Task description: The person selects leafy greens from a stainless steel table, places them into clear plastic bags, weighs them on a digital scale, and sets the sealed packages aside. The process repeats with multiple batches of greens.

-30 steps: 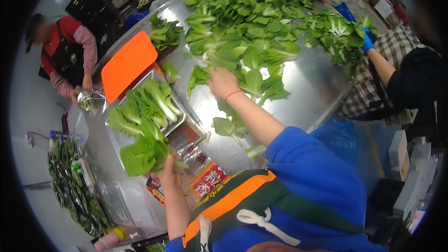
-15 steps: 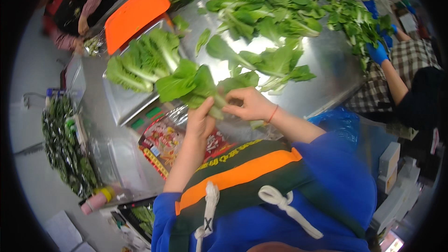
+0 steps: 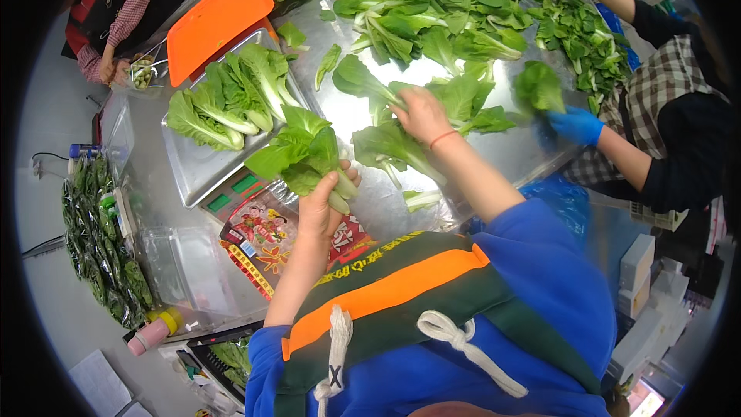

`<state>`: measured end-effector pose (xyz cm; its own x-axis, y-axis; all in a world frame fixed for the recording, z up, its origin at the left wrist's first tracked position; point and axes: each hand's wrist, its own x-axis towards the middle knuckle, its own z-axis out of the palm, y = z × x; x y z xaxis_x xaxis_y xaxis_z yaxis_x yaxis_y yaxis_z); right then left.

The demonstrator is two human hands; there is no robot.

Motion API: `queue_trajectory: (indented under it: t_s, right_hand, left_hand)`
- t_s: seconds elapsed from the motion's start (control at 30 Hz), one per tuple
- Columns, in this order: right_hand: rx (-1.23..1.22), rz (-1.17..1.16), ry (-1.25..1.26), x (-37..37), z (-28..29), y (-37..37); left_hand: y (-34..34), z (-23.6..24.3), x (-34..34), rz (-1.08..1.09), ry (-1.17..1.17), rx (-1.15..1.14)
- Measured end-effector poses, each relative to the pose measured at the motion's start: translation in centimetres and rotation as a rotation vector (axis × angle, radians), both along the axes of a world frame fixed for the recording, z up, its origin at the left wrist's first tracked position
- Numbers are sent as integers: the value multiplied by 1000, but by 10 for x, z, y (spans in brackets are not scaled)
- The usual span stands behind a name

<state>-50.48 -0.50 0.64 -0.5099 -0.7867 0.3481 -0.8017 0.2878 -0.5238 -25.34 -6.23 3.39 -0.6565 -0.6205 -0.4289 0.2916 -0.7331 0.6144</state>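
Observation:
My left hand [image 3: 320,205] is closed round the pale stems of a bunch of bok choy [image 3: 297,151], its leaves pointing away toward the scale. Farther off and to the right, my right hand [image 3: 424,114] reaches over the steel table [image 3: 340,120] with its fingers closed on the stem of another bok choy [image 3: 361,77]. Just below that hand lies a loose bok choy [image 3: 394,147]. On the metal pan of a scale [image 3: 189,185], left of my left hand, several heads of leafy greens [image 3: 231,97] rest side by side.
An orange tray [image 3: 220,23] leans behind the scale. A large heap of greens [image 3: 455,0] covers the table's far side. At right, a co-worker's blue-gloved hand [image 3: 576,125] holds a green. A red printed package [image 3: 266,236] lies before me; wrapped greens [image 3: 104,239] are at left.
My right hand has left the bunch in my left hand and moved away and right onto another bok choy. The left hand keeps its bunch. The co-worker's gloved hands have moved apart.

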Motion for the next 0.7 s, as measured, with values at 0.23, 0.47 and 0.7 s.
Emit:
queue_trajectory:
  t_s: [0.23,0.47,0.7]
  right_hand:
    - [-8,-33,-832,-32,-11,3]
    - [109,364,-1332,59,30,34]
    - [-17,362,-131,5,17,20]
  left_hand:
    - [-1,2,1,7,-87,-254]
    - [-9,4,-25,-14,96,51]
    - [-3,-1,-14,-3,14,77]
